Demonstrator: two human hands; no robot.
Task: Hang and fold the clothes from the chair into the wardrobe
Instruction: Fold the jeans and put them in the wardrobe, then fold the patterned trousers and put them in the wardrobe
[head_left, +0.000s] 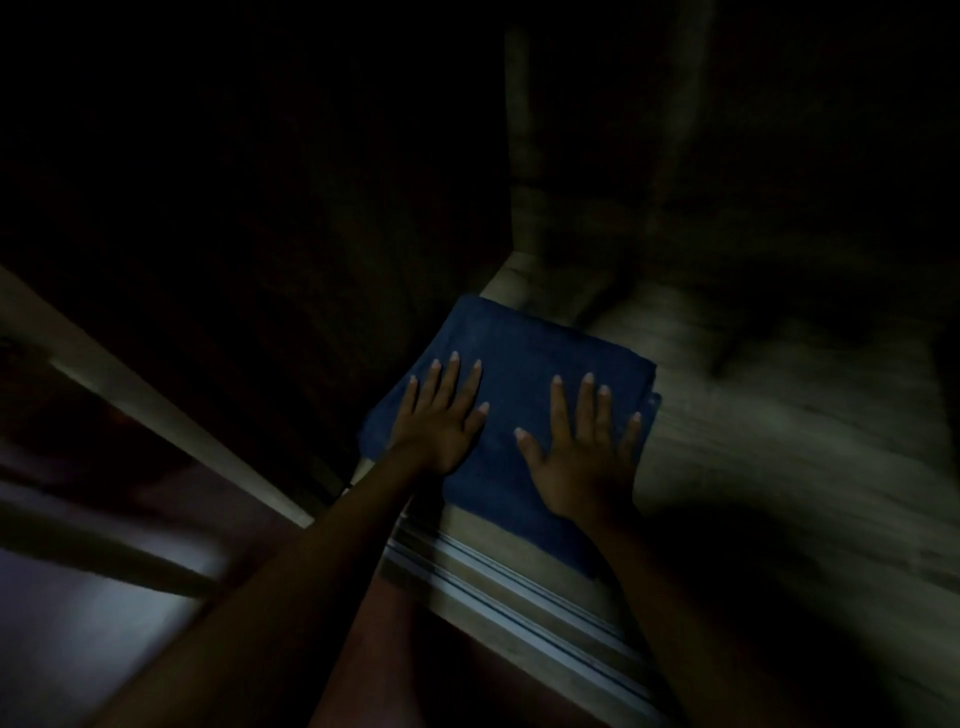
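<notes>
A folded dark blue garment (524, 348) lies flat on the wardrobe's pale wooden shelf (753, 426), close to the left inner wall. My left hand (441, 415) presses on its left part with straight, spread fingers. My right hand (587, 447) lies flat on its right part, fingers spread too, the little finger near the garment's right edge. Both forearms reach in from the bottom of the view. The scene is dim and slightly blurred.
The wardrobe's dark left wall (249, 291) rises beside the garment. A sliding-door track (519, 587) runs along the shelf's front edge. A pale door frame edge (156, 405) slants at the left. The shelf stretches to the right into shadow.
</notes>
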